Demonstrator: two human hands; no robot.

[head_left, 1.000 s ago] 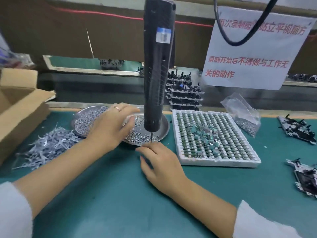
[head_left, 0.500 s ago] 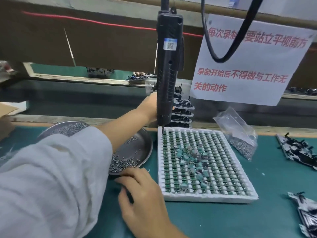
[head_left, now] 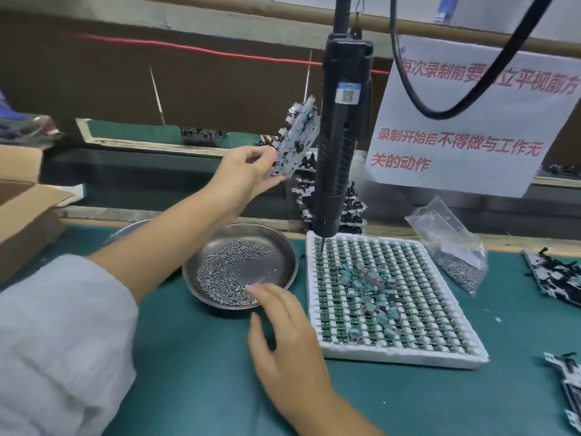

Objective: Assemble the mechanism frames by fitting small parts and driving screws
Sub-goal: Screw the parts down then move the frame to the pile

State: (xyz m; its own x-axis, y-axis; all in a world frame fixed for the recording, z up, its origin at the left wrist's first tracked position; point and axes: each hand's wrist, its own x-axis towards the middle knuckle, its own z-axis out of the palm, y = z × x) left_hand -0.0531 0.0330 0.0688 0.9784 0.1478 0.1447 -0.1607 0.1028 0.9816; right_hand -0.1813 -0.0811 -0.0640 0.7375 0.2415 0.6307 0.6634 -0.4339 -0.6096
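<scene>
My left hand (head_left: pixel 243 171) holds a grey metal mechanism frame (head_left: pixel 295 141) up in the air, tilted, just left of the hanging black electric screwdriver (head_left: pixel 341 136). Behind the screwdriver stands a stack of more frames (head_left: pixel 352 209). My right hand (head_left: pixel 283 328) reaches into the near edge of a round metal dish (head_left: pixel 283 262), fingertips touching the small screws (head_left: pixel 226 272) in it. Right of the dish lies a white foam tray (head_left: pixel 402 357) full of small green parts, with loose teal parts (head_left: pixel 374 287) piled on top.
A cardboard box (head_left: pixel 22 215) sits at the left edge. A plastic bag of screws (head_left: pixel 456 256) lies right of the tray. Finished frames (head_left: pixel 553 275) lie at the far right, another frame (head_left: pixel 566 385) lower right. A paper sign (head_left: pixel 465 127) and black cable (head_left: pixel 446 89) hang behind.
My left hand went from the screw dish to the frame stack and lifted one frame off it. My right hand shifted from the mat to the screws in the dish.
</scene>
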